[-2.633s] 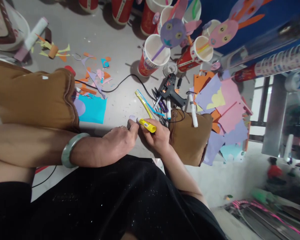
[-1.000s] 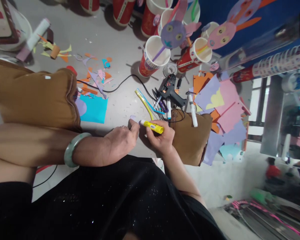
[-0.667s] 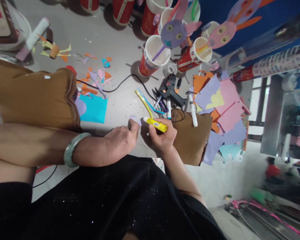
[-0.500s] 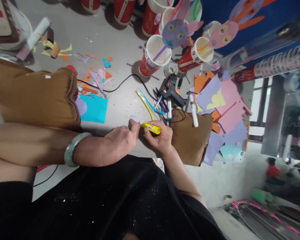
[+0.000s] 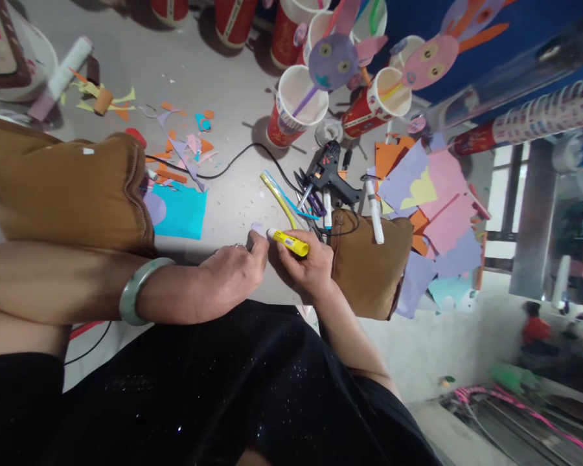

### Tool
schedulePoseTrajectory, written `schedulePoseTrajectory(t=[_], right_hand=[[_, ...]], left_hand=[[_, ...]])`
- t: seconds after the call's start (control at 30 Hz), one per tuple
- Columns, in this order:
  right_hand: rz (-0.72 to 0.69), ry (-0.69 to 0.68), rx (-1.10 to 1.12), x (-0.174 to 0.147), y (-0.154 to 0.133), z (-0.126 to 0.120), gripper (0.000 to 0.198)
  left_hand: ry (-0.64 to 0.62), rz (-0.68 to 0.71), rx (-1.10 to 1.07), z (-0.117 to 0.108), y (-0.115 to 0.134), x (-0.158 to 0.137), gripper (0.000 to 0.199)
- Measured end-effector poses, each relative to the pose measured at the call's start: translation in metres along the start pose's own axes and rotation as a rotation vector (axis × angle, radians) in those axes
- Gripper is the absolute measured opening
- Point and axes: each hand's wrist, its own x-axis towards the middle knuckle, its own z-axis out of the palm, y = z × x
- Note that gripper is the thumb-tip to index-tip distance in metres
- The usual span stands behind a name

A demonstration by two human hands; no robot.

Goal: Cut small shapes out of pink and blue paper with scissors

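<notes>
With my right hand (image 5: 313,259) I grip a yellow glue stick (image 5: 291,243), its pale end pointing left. That end is a short way from a small purple paper piece (image 5: 256,226) on the table. My left hand (image 5: 230,278) lies on the table with curled fingers. Its fingertips press the paper piece down, hiding part of it. A green bangle (image 5: 137,291) circles the left wrist.
Beyond my hands lie yellow and blue strips (image 5: 278,198) and a black glue gun (image 5: 333,178). Brown cushions flank me, left (image 5: 63,188) and right (image 5: 372,262). Paper cups (image 5: 282,129) stand behind; coloured sheets (image 5: 447,207) lie right, scraps (image 5: 175,145) left.
The glue stick has drawn slightly back from the purple paper piece, so a small gap shows between them. My left hand stays on the paper. The whole view has shifted a little.
</notes>
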Motion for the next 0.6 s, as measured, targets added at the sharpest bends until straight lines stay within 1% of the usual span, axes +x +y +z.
schedulePoseTrajectory(t=[0.1,0.17,0.23,0.33,0.43,0.5,0.6], right_hand=[[0.100,0.124,0.016,-0.0004,-0.0011,-0.0015,0.018],[0.130,0.147,0.024,-0.0002,-0.0017,-0.0030,0.017],[0.099,0.096,0.033,0.0005,-0.0020,-0.0043,0.016],[0.001,-0.001,0.031,0.0024,-0.0014,-0.0043,0.016],[-0.071,-0.061,0.018,0.0032,0.0004,-0.0026,0.016],[-0.074,-0.079,0.010,0.0024,0.0011,-0.0019,0.018],[0.016,-0.037,0.005,0.0006,0.0003,-0.0029,0.019]], left_hand=[[0.018,-0.003,0.022,-0.0013,-0.0004,-0.0011,0.055],[0.034,0.001,0.040,-0.0021,-0.0002,-0.0014,0.056],[0.037,0.003,0.048,-0.0029,0.0002,-0.0012,0.058],[0.012,0.011,0.049,-0.0038,0.0009,-0.0006,0.059],[0.014,0.022,0.053,-0.0029,0.0009,-0.0006,0.055],[0.054,0.013,0.050,-0.0011,0.0008,-0.0010,0.051],[0.093,0.000,0.051,0.0009,0.0010,-0.0013,0.050]])
